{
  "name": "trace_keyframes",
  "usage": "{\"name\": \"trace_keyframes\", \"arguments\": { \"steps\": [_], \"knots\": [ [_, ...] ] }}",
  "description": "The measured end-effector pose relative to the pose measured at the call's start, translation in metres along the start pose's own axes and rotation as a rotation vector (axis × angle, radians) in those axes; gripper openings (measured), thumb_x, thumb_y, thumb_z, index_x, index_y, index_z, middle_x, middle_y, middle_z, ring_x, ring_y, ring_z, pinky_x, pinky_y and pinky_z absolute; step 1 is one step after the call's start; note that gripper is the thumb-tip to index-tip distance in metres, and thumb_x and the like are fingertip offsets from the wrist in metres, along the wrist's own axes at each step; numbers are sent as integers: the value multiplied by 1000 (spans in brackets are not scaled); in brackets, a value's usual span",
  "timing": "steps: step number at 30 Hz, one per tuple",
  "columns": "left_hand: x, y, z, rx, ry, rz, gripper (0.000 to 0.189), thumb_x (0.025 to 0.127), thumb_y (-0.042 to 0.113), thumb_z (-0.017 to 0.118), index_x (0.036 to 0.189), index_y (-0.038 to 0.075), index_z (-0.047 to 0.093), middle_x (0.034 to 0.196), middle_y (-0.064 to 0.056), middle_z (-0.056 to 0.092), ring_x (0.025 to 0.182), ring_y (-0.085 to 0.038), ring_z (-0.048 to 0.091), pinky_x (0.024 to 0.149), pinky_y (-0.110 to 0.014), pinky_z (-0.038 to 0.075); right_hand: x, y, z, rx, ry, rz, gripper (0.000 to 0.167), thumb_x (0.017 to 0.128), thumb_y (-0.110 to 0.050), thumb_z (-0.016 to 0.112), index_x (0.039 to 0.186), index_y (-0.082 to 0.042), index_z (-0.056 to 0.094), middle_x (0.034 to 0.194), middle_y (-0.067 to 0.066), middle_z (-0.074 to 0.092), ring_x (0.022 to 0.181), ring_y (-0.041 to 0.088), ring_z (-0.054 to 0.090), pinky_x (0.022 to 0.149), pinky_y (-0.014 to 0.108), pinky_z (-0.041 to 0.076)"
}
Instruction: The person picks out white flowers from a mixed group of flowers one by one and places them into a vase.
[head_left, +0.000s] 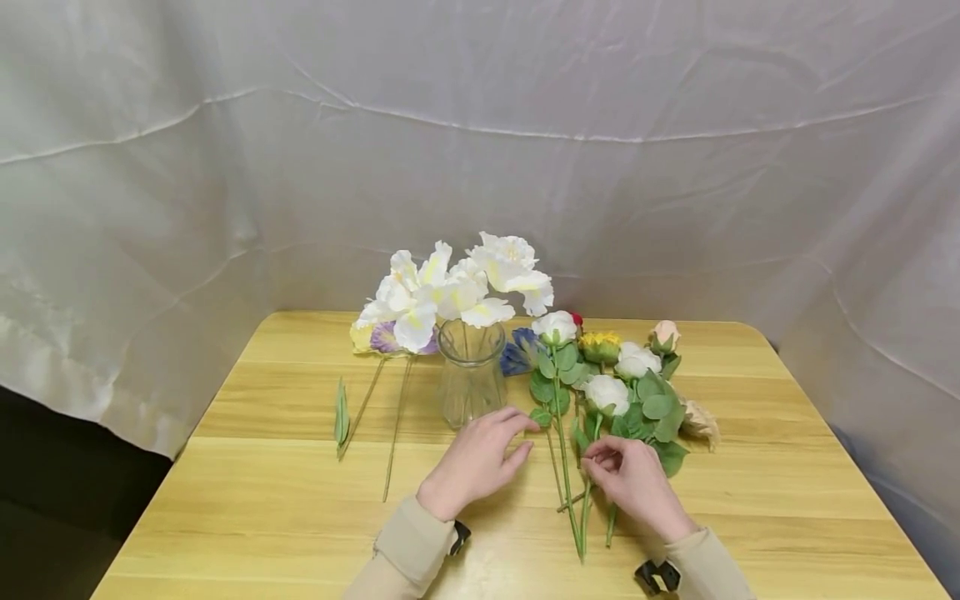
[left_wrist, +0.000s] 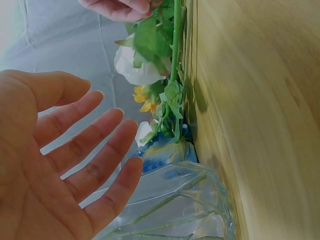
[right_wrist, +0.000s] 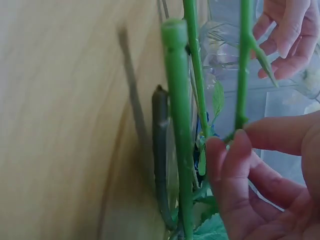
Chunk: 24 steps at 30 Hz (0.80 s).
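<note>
With thumb and fingertips, my right hand (head_left: 636,483) pinches a green stem (head_left: 586,512); its white rose (head_left: 606,395) sits at 11 o'clock from that hand, just beyond my fingertips, and its lower end points toward 7 o'clock over the table (head_left: 262,517). My left hand (head_left: 476,458) is relaxed and holds nothing, its fingers spread and slightly bent, as the left wrist view shows. At 12 o'clock from it stands the glass vase (head_left: 472,392), upright; whether my hand touches it I cannot tell. White blooms (head_left: 510,262) lean out of its mouth, toward 11 and 1 o'clock. At 9 o'clock from the vase, partly under those petals, are a purple flower (head_left: 385,337) and a yellow bloom (head_left: 362,337), and at 8 o'clock lies a narrow leaf (head_left: 341,412). At 3 o'clock from the vase is a blue flower (head_left: 517,354). Around my right hand, a yellow flower (head_left: 600,346) lies between 11 and 12 o'clock, a pale pink rose (head_left: 664,336) between 12 and 1, and a beige flower (head_left: 701,423) near 2.
</note>
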<state>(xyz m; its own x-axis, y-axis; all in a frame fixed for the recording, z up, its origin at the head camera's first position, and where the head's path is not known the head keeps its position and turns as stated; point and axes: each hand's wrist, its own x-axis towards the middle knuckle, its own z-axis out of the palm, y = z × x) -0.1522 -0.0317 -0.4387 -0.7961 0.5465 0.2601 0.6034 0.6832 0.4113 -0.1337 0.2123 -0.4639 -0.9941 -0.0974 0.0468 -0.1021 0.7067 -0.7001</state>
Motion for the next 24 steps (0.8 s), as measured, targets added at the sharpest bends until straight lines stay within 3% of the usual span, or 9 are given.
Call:
{"name": "trace_keyframes", "arguments": {
  "steps": [10, 15, 24],
  "knots": [
    [0, 0, -1, -6, -9, -10, 28, 98, 21, 64, 125, 14, 67, 127, -1, 69, 114, -18, 67, 101, -36, 57, 1, 2, -1, 194, 53, 90, 29, 85, -5, 77, 112, -1, 68, 101, 18, 74, 66, 8, 70, 56, 24, 59],
    [0, 1, 0, -10, -16, -15, 28, 98, 20, 64, 125, 13, 67, 127, -2, 69, 114, -18, 67, 102, -36, 56, 0, 2, -2, 289, 78, 78, 41, 87, -2, 75, 124, 0, 59, 114, 23, 67, 66, 8, 69, 54, 25, 58],
    [-1, 1, 1, -10, 7, -32, 28, 100, 22, 61, 126, 14, 66, 128, -1, 69, 116, -17, 67, 104, -36, 55, 3, 5, -1, 416, 169, 30, 58, 87, 9, 69, 138, 3, 42, 105, 26, 66, 68, 11, 72, 58, 29, 61]
  ]
}}
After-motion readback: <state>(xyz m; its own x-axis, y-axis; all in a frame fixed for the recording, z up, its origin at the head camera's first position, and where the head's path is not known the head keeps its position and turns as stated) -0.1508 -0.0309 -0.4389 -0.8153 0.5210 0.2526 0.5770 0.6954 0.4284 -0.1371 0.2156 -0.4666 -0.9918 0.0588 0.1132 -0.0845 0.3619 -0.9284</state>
